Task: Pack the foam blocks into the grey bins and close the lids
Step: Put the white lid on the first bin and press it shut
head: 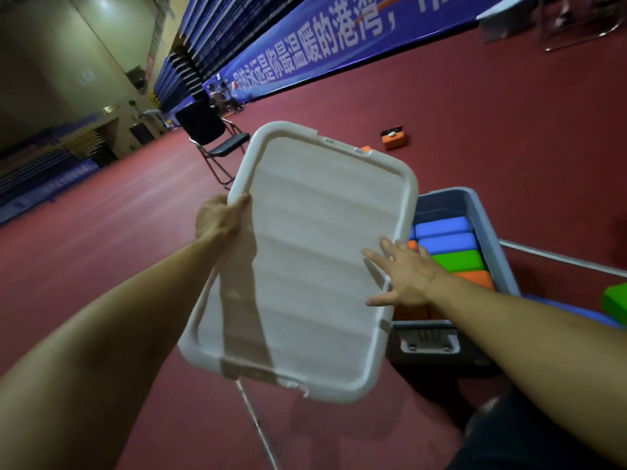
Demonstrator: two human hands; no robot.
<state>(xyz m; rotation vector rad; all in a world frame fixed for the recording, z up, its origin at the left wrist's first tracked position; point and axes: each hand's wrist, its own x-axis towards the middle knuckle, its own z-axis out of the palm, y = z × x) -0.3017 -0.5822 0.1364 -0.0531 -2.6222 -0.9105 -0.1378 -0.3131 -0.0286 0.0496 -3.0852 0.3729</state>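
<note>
Right now your left hand [220, 217] is clamped on the far left rim of the lid [305, 259], thumb over the top edge, and it carries the lid in the air, tilted, to the left of the grey bin [488, 228]. Your right hand [405, 278] lies flat and spread against the lid's right edge, steadying rather than gripping.

The bin sits on the red floor [441, 113] with blue, green and orange blocks [448, 242] packed in rows inside, so the step in hand looks like the closing one. To do it well, curl your right fingers round that edge first, so both sides are held. Then level the lid and bring it over the bin with its long sides matching the bin's. Check that no block stands proud of the rim, or the lid will rock. Seat one end, lower the other, then press the corners down.

A green block [615, 301] lies outside at the right, and an orange one [395, 140] farther off on the floor; those probably belong in another bin.
</note>
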